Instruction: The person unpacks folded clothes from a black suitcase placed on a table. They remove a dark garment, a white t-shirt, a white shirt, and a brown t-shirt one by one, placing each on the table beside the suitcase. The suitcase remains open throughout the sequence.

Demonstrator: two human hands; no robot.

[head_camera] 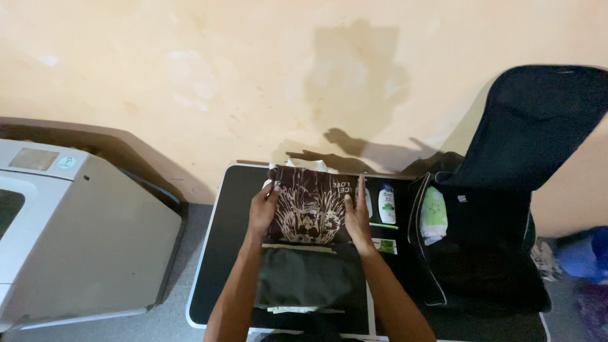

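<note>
Left hand (263, 209) and right hand (356, 215) press flat, fingers together, on the folded printed shirt's (308, 206) side edges (soft, light, floppy; best gripped there).

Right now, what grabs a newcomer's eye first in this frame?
The dark brown folded garment with a cream print, at the far middle of the black table, with the left hand and right hand flat on its two sides. Next, the open black suitcase at the right, lid leaning on the wall, a pale green pouch inside. Shampoo bottles lie between them.
</note>
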